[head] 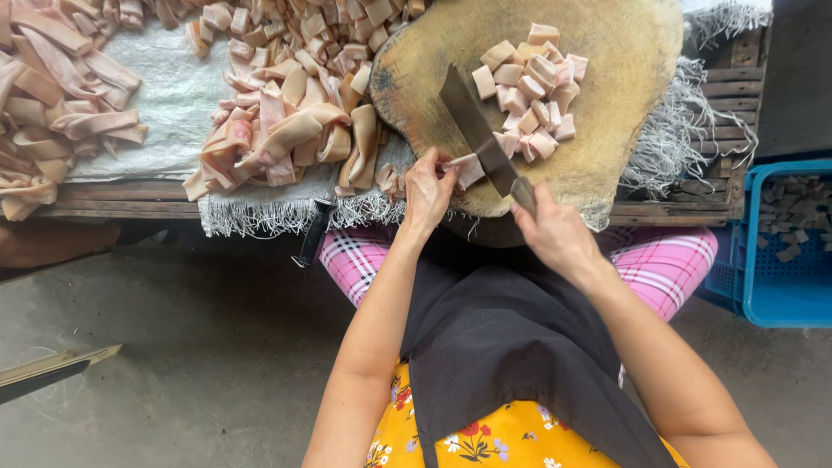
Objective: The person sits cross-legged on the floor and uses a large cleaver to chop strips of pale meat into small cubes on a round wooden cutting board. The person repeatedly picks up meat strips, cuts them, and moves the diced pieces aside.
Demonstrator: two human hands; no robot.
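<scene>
My right hand [555, 230] grips the handle of a broad cleaver [472, 126], whose blade rests across a pink strip of meat [469, 168] on the round wooden chopping block [624, 78]. With its fingertips, my left hand [426, 189] pins that strip at the block's near edge, just left of the blade. Several cut pink cubes [530, 87] lie heaped on the block behind the blade.
Long pale pink strips of meat [286, 113] are piled on a white woven sack [173, 95] over a low wooden slatted table [130, 201]. A dark-handled knife [314, 232] hangs off the table edge. A blue plastic crate [784, 295] stands at the right. Concrete floor below.
</scene>
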